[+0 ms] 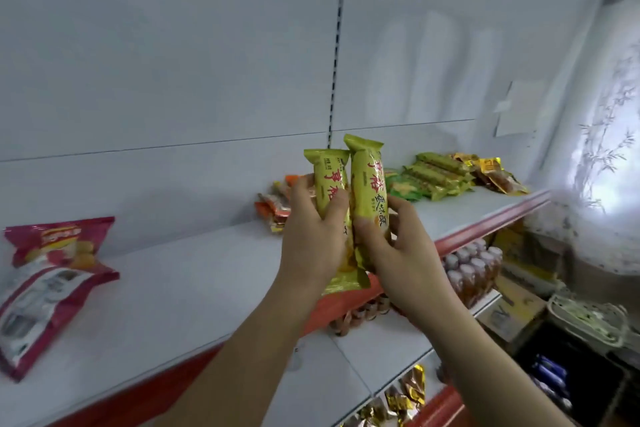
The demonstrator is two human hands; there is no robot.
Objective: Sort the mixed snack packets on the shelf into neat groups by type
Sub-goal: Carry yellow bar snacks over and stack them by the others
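Both forearms reach up from below, hands raised side by side above the white shelf (194,274). The left hand (313,236) has its fingers curled round one yellow-green packet (329,180), held upright; the right hand (398,246) grips a second matching packet (369,191), the two touching. On the shelf lie a red chip bag (55,246) far left, orange packets (273,208) behind the hands, and green packets (436,177) grouped right.
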